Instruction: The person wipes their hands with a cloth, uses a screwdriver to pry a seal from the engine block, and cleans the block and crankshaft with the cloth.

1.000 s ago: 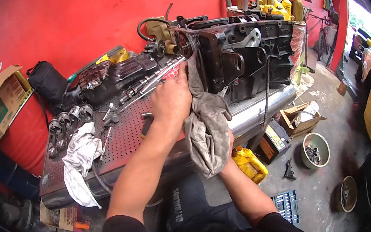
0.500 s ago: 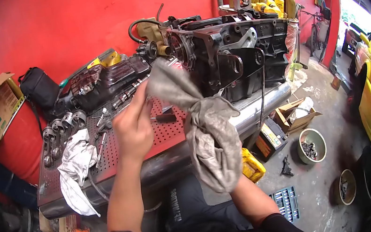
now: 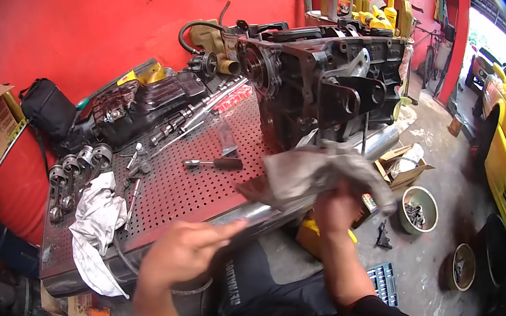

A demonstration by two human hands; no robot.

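Note:
A grey rag [image 3: 307, 173], blurred by motion, hangs over my right hand [image 3: 337, 207], which is closed on it near the bench's front edge. Folds of cloth hide part of those fingers. My left hand [image 3: 185, 251] is apart from the rag, in front of the bench edge, with the index finger stretched out and nothing visible in it. Beyond both hands, a ratchet [image 3: 215, 163] with a dark handle lies on the perforated bench top [image 3: 187, 196]. A black engine block [image 3: 319, 77] stands on the bench's right part.
A white cloth [image 3: 97, 222] drapes over the bench's left edge, beside several pistons [image 3: 79, 166]. A camshaft [image 3: 180, 123] and a black oil pan [image 3: 135, 103] lie farther back. On the floor to the right are a bowl of parts [image 3: 431, 207] and a socket set [image 3: 383, 282].
My left hand has come down and away from the rag's upper end. The rag, upright before, has swung lower and to the right with my right hand. The view has shifted slightly.

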